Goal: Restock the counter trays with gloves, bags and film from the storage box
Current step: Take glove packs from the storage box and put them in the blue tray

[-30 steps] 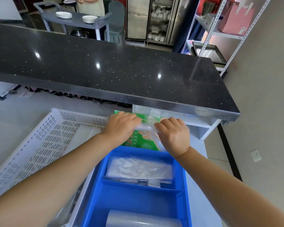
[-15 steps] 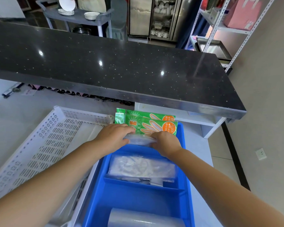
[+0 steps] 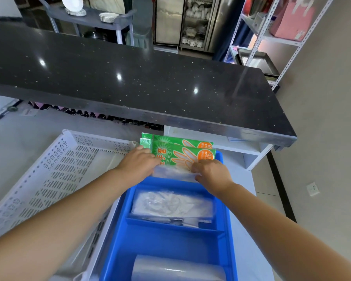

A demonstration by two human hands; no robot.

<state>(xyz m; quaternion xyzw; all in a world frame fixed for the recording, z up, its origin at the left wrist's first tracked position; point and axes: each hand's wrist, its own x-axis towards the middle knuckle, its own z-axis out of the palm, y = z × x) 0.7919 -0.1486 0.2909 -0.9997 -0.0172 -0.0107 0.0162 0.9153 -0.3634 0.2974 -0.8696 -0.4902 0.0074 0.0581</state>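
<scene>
Nearest compartment of blue tray [image 3: 230,230]: film roll [image 3: 178,268], cut off at frame btm. Mid compartment: clear bag stack [image 3: 171,204]. Far compartment: left hand [image 3: 139,166] & right hand [image 3: 212,173] each pinch one end of a clear bag pack [image 3: 173,173], fingers closed on it, in front of upright green glove packs [image 3: 182,154]. Recommended: lower pack level, both ends together, w/o tipping glove packs. White perforated basket [image 3: 49,173] sits left on tabletop [image 3: 247,199]. Fingertips hidden behind pack; pack contents unclear; compartment floor not visible.
</scene>
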